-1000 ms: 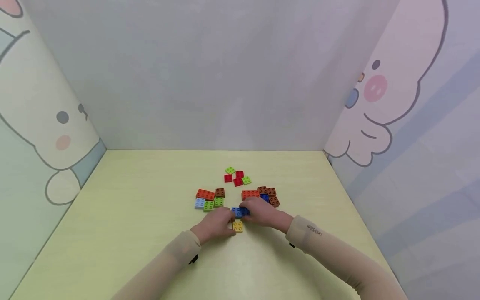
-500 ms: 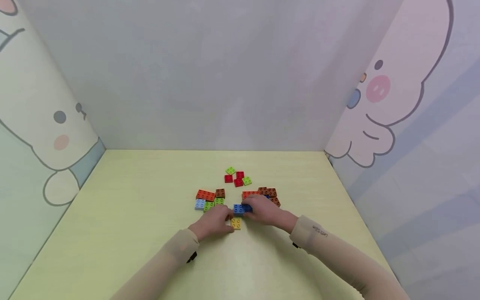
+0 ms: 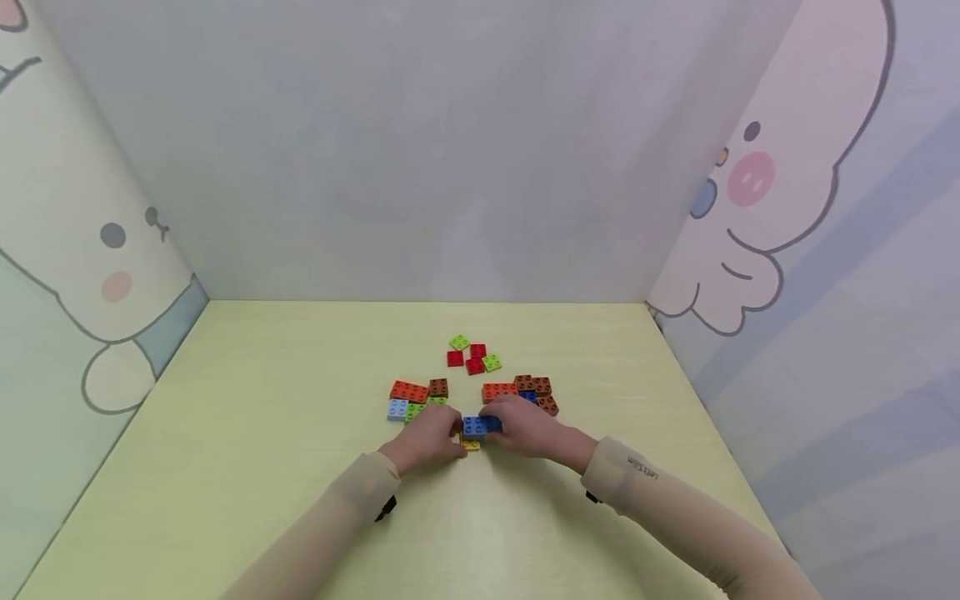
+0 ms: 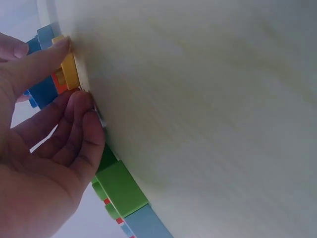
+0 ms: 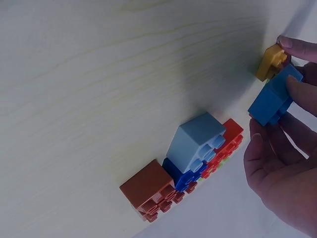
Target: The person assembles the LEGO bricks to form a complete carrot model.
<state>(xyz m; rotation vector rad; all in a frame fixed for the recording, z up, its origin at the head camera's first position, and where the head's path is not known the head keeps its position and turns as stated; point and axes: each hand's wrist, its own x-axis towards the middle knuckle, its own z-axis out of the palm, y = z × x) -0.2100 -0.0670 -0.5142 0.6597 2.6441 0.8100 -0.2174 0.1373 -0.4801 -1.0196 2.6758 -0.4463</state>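
My right hand pinches a blue toy building brick between thumb and fingers, studs up in the head view. Just left of it, my left hand holds a yellow brick down at the table, thumb on the near side and fingers curled on the far side. The blue brick overlaps most of the yellow one in the head view. In the right wrist view the blue brick is tilted and close to the yellow brick. Part of the yellow brick is hidden by the left fingers.
Left of centre lie an orange-red brick, a brown brick, a light blue brick and green bricks. Another orange-red brick, brown bricks and blue ones lie right. Flat red and lime pieces lie behind.
The blue brick in my right hand has come toward me and over the yellow brick, covering more of it. My left hand has shifted slightly away from me with the yellow brick.
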